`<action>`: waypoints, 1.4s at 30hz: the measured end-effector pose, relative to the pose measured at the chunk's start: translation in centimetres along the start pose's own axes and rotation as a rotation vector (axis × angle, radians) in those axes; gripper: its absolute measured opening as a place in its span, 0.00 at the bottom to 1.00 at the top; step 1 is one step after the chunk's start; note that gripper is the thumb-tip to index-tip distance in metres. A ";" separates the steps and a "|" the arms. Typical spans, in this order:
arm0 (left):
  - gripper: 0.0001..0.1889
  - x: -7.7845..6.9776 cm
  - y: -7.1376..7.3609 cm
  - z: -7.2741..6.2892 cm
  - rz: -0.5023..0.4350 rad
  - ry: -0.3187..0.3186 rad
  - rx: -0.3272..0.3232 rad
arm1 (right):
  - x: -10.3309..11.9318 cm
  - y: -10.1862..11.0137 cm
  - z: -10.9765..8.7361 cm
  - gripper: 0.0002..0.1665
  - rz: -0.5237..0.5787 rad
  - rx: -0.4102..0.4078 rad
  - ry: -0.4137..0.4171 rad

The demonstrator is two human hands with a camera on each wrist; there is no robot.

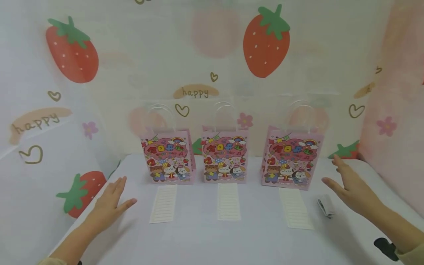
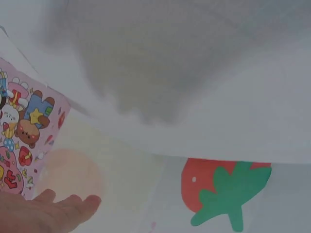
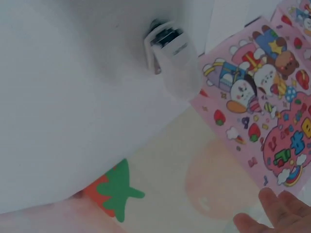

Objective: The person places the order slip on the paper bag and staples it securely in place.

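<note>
Three pink paper gift bags with clear handles stand in a row: a left bag, a middle bag and a right bag. A lined paper strip lies before each: left strip, middle strip, right strip. Beside the right strip rests a small white stapler, also seen in the right wrist view. My left hand hovers over the table's left side, fingers extended, holding nothing. Past the stapler, my right hand is raised with fingers apart, also holding nothing.
A white cloth covers the table. Behind the bags hangs a pale curtain printed with strawberries, hearts and "happy". Similar cloth walls close in the left and right sides. A black object shows by the right wrist.
</note>
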State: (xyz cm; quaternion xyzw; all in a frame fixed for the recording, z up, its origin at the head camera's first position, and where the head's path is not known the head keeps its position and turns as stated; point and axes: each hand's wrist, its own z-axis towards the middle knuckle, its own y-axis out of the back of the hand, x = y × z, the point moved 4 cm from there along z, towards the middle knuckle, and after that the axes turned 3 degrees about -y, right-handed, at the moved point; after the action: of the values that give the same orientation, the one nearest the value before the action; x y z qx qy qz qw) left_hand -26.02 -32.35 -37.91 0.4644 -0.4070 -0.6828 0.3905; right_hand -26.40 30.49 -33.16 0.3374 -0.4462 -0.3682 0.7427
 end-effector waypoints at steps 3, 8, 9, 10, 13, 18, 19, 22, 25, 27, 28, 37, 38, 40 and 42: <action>0.46 0.1 -0.2 -0.3 -0.052 -0.008 -0.003 | 1.3 -0.5 0.1 0.48 0.022 0.022 0.011; 0.46 0.5 -0.4 -0.5 -0.070 -0.004 0.008 | 3.4 -1.5 0.7 0.48 0.050 0.063 0.018; 0.46 0.5 -0.4 -0.5 -0.068 -0.005 0.012 | 3.8 -1.7 0.9 0.47 0.063 0.077 0.015; 0.46 0.5 -0.4 -0.5 -0.063 -0.009 0.012 | 4.1 -2.0 1.1 0.47 0.079 0.090 0.014; 0.45 0.3 -0.3 -0.4 -0.050 -0.036 0.012 | 5.2 -2.7 1.4 0.47 0.110 0.109 0.024; 0.44 -0.2 -0.7 -0.2 -0.045 -0.053 0.038 | 7.3 -4.0 1.6 0.45 0.156 0.127 0.054; 0.44 -0.3 -0.8 -0.2 -0.051 -0.052 0.042 | 7.7 -4.2 1.7 0.45 0.163 0.132 0.056; 0.43 -0.4 -1.2 -0.2 -0.086 -0.050 0.057 | 8.9 -4.9 2.0 0.44 0.185 0.143 0.071; 0.43 -0.3 -1.6 -0.2 -0.121 -0.038 0.070 | 9.8 -5.8 2.4 0.44 0.207 0.161 0.076; 0.44 -0.2 -1.8 -0.1 -0.128 -0.022 0.082 | 10.4 -6.3 2.7 0.44 0.234 0.175 0.079; 0.44 -0.2 -2.0 -0.1 -0.120 -0.015 0.084 | 10.7 -6.6 2.8 0.44 0.246 0.183 0.077; 0.42 -0.5 -2.7 0.6 -0.091 0.010 0.095 | 12.7 -9.0 3.6 0.43 0.361 0.212 0.045; 0.43 -0.5 -2.7 0.7 -0.118 0.010 0.106 | 12.9 -9.3 3.7 0.43 0.365 0.214 0.044; 0.44 -0.5 -2.9 1.0 -0.171 0.020 0.135 | 13.3 -9.9 3.9 0.43 0.374 0.220 0.046; 0.45 -0.5 -3.0 1.2 -0.221 0.046 0.176 | 13.8 -10.4 4.0 0.43 0.380 0.236 0.048</action>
State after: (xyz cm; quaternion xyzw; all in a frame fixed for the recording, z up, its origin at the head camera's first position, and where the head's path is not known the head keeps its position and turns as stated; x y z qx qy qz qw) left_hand -27.54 -30.60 -40.22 0.5543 -0.4025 -0.6725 0.2800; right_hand -28.01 12.88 -34.62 0.3403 -0.5237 -0.1587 0.7647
